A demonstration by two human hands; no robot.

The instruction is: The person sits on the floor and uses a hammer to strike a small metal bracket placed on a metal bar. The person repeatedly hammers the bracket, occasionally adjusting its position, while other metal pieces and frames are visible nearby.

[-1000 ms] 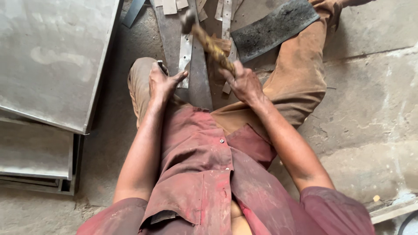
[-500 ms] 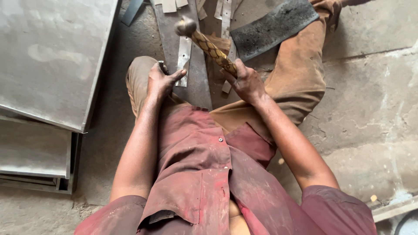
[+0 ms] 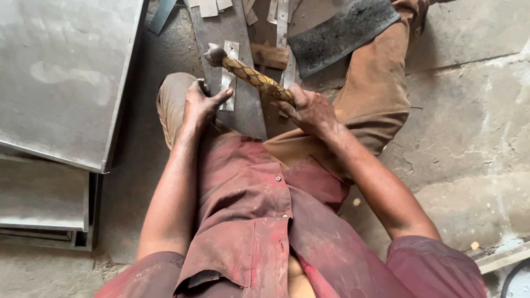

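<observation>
My right hand (image 3: 310, 108) grips the patterned yellow-brown handle of a hammer (image 3: 251, 75). The hammer head (image 3: 214, 54) rests down on a narrow light metal strip (image 3: 229, 74). That strip lies on a darker steel plate (image 3: 243, 33) on the floor between my legs. My left hand (image 3: 201, 103) presses on the lower end of the strip and holds a small dark tool against it.
Large grey metal sheets (image 3: 61, 72) are stacked at the left, with more (image 3: 38, 204) below them. A dark rough slab (image 3: 342, 33) lies over my right leg. A wooden block (image 3: 270, 55) and other metal strips (image 3: 282, 22) sit beyond the hammer. Concrete floor (image 3: 469, 127) spreads right.
The hammer has swung down and to the left, from raised over the plate to its head on the strip. My left hand has stayed on the strip.
</observation>
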